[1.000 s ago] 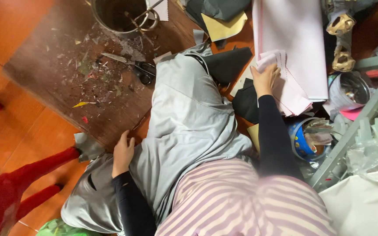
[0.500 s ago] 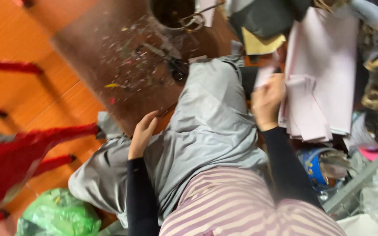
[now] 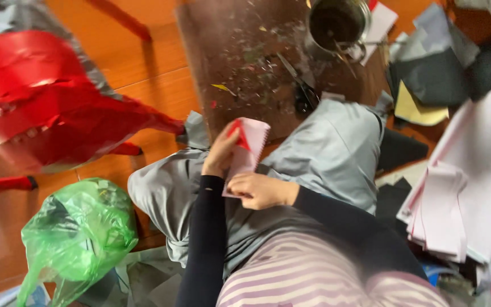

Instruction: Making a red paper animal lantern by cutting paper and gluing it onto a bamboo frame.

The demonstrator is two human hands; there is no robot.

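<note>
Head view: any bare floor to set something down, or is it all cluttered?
Bare orange wood floor lies between the red plastic sheet and the dark mat. The mat is strewn with scraps, with scissors and a metal pot on it. The right side is crowded: pink paper stack and dark sheets. Lower left holds a green plastic bag.

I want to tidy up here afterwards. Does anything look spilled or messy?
Yes. Small paper scraps are strewn over the dark board near the scissors, and sheets of paper lie in loose, overlapping heaps at the right. The pink sheet in both hands looks intact.
</note>
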